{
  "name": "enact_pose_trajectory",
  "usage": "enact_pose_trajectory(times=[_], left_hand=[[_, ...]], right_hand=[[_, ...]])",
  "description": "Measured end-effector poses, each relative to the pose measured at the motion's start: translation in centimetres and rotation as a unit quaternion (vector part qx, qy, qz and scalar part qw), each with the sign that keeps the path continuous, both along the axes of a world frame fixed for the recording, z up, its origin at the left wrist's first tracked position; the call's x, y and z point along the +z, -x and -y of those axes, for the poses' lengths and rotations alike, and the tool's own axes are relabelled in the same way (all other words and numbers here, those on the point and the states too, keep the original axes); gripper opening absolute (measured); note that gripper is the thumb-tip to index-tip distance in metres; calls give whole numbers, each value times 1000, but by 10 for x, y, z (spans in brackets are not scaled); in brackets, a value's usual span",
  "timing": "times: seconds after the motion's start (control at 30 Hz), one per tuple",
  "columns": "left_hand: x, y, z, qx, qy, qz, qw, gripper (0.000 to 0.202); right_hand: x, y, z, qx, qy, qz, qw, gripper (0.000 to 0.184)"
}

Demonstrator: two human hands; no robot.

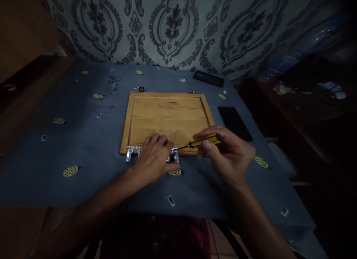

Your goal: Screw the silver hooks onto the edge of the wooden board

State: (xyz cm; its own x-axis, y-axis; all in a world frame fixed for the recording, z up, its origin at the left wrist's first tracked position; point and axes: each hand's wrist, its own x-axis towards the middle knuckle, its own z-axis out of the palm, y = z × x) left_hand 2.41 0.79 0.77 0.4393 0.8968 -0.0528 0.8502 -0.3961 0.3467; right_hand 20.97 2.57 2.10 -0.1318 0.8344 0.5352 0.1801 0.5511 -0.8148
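Observation:
A wooden board with a raised rim lies on a blue cloth. Along its near edge sits a metal hinge-like fitting. My left hand rests on this fitting, fingers curled and pressing it against the board's edge. My right hand grips a yellow-and-black screwdriver, its thin shaft pointing left with the tip at the metal fitting beside my left fingers.
The blue cloth with yellow dotted ovals covers the table. Small metal parts lie at the back left. One dark phone lies right of the board, another by the patterned wall. A dim shelf stands at right.

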Motion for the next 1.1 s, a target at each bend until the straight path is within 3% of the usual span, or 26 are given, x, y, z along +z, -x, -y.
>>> enact_pose_trajectory(times=[0.4, 0.7, 1.1], left_hand=[[-1, 0, 1, -1, -1, -1, 1000, 46], [-1, 0, 0, 0, 1, -6, 1000, 45], [-3, 1, 0, 0, 0, 2, 1000, 44]], right_hand=[[-2, -1, -3, 20, -27, 35, 999, 4], [7, -7, -4, 89, -10, 59, 994, 11], [-5, 0, -3, 37, -26, 27, 999, 12]])
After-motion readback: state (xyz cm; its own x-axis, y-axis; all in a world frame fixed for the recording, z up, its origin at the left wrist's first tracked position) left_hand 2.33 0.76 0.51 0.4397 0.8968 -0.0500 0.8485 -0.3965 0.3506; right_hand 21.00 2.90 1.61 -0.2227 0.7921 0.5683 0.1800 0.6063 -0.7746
